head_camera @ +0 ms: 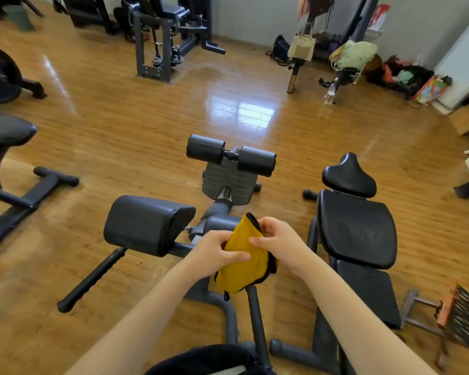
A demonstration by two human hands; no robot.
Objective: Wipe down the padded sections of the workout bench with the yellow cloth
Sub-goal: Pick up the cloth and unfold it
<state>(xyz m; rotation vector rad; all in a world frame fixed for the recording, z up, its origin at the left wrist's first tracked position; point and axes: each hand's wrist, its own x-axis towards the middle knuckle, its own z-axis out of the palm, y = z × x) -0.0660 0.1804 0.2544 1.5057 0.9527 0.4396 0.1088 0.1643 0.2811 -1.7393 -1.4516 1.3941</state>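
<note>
Black hip pad (149,224) at left, bare, apart from both hands. Left hand (217,253) pinches yellow cloth (243,259) at its left edge. Cloth hangs folded btwn the 2 hands, above bench frame (220,212). Right hand (276,239) pinches cloth's top right edge. 2nd bench (356,228) at right.

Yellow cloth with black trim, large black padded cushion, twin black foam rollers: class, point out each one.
yellow cloth (241,269), head view, middle of fabric.
large black padded cushion (144,226), head view, top face.
twin black foam rollers (205,148), head view, left roller.
</note>
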